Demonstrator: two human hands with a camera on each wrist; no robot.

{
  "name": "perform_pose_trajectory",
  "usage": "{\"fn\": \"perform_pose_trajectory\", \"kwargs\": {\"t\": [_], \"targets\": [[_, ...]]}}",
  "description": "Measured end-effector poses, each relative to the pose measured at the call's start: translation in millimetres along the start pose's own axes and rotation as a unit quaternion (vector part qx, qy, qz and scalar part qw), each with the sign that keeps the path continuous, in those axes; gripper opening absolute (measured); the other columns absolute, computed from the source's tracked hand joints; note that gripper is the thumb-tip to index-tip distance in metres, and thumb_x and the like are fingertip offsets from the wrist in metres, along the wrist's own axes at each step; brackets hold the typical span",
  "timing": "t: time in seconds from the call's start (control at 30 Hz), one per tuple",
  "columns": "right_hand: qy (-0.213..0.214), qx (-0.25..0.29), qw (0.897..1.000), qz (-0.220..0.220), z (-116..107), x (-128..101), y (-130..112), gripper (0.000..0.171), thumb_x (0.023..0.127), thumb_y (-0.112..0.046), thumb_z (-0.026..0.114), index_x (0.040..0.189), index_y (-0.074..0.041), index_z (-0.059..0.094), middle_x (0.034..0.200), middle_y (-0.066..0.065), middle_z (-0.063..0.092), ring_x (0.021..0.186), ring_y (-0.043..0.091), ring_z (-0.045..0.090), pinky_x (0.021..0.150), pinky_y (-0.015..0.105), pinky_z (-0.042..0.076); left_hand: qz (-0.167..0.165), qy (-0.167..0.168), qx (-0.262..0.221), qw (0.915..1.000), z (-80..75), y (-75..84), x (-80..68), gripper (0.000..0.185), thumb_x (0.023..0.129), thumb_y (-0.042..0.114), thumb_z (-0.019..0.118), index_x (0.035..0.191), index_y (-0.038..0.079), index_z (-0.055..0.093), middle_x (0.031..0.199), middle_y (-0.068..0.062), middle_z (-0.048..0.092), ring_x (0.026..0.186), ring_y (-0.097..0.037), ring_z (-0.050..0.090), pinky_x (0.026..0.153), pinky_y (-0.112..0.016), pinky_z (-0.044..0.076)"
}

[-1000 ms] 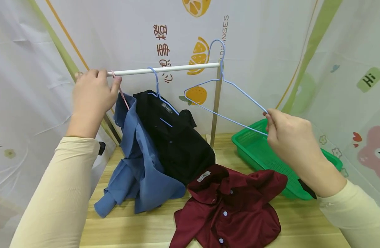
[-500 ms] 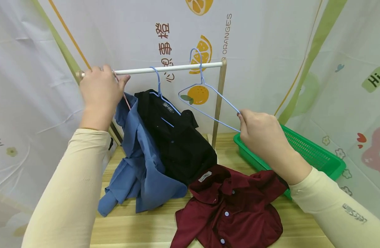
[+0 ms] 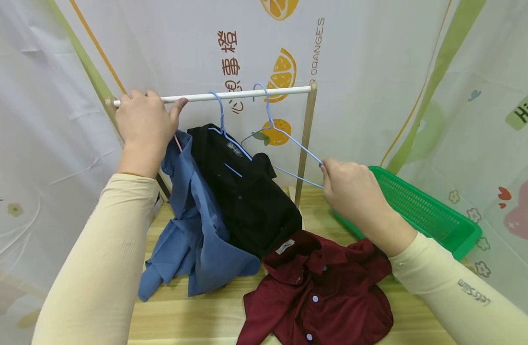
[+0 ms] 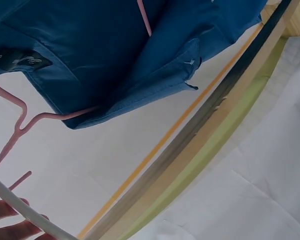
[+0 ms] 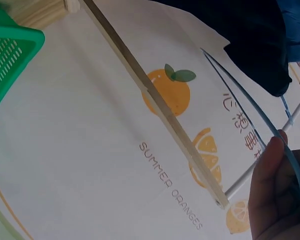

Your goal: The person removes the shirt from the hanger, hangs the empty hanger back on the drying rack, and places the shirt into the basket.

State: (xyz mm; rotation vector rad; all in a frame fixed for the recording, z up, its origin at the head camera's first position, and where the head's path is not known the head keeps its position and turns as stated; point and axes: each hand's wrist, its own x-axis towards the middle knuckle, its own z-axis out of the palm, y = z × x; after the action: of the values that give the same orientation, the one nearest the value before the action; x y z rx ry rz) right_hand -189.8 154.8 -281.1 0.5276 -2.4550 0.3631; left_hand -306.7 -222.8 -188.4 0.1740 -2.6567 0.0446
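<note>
Hanger (image 3: 278, 139) now hooks over the rail (image 3: 246, 94) beside the black shirt (image 3: 246, 191), having come in from the post end, right hand (image 3: 348, 191) pinching its corner, left hand (image 3: 145, 124) gripping the rail.

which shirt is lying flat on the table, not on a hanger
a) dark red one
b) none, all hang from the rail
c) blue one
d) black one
a: the dark red shirt lies spread on the wooden table, while the blue shirt and black shirt hang on hangers from the white rail.
</note>
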Motion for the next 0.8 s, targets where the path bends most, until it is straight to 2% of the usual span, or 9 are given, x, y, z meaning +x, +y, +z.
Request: {"fn": "perform_pose_trajectory", "kwargs": {"t": [0.1,0.27,0.5,0.6,0.7,0.8], "targets": [[-0.021,0.003,1.0,0.015,5,0,-2,0.036,0.108,-0.006,0.05,0.072,-0.009,0.047,0.061,-0.004,0.027,0.056,0.014,0.025,0.048,0.03,0.022,-0.001,0.001,0.004,1.0,0.9,0.3,0.0,0.095,0.107,0.073,0.024,0.117,-0.016,0.057,0.12,-0.042,0.058,0.115,-0.059,0.057,0.099,-0.067,0.053],[-0.061,0.01,0.997,0.039,11,-1,-2,0.036,0.108,-0.008,0.05,0.072,-0.01,0.046,0.06,-0.003,0.03,0.055,0.015,0.029,0.048,0.03,0.024,-0.003,0.009,0.002,1.0,2.5,0.8,-0.4,0.097,0.106,0.074,0.024,0.115,-0.016,0.057,0.119,-0.041,0.059,0.113,-0.058,0.058,0.093,-0.065,0.056],[-0.094,0.015,0.995,0.04,14,-3,3,0.033,0.107,-0.007,0.049,0.074,-0.009,0.047,0.061,-0.001,0.036,0.056,0.017,0.034,0.05,0.03,0.029,-0.002,0.014,-0.007,0.9999,2.0,3.0,0.3,0.095,0.105,0.075,0.029,0.113,-0.015,0.058,0.115,-0.039,0.06,0.108,-0.056,0.058,0.091,-0.063,0.056],[-0.102,0.02,0.994,0.038,14,-3,3,0.026,0.107,-0.008,0.049,0.083,-0.006,0.056,0.061,0.0,0.04,0.057,0.019,0.039,0.051,0.033,0.034,-0.003,0.012,-0.002,0.9999,1.6,1.8,-0.3,0.094,0.105,0.076,0.03,0.111,-0.014,0.058,0.114,-0.039,0.061,0.106,-0.056,0.059,0.091,-0.063,0.056],[-0.104,0.018,0.994,0.033,12,-3,3,0.021,0.107,-0.008,0.049,0.1,-0.001,0.067,0.065,0.004,0.053,0.062,0.024,0.054,0.055,0.04,0.046,-0.006,0.014,0.001,0.9999,0.6,-0.5,-1.1,0.094,0.104,0.077,0.029,0.109,-0.013,0.057,0.112,-0.038,0.061,0.104,-0.056,0.06,0.093,-0.064,0.055],[-0.112,0.011,0.993,0.035,9,-3,2,0.028,0.107,-0.01,0.047,0.118,0.002,0.071,0.087,0.013,0.073,0.083,0.033,0.071,0.068,0.05,0.059,-0.004,0.017,-0.005,0.9998,-0.3,-1.5,-1.9,0.093,0.104,0.076,0.031,0.107,-0.012,0.057,0.111,-0.037,0.061,0.103,-0.056,0.059,0.091,-0.064,0.055]]}}
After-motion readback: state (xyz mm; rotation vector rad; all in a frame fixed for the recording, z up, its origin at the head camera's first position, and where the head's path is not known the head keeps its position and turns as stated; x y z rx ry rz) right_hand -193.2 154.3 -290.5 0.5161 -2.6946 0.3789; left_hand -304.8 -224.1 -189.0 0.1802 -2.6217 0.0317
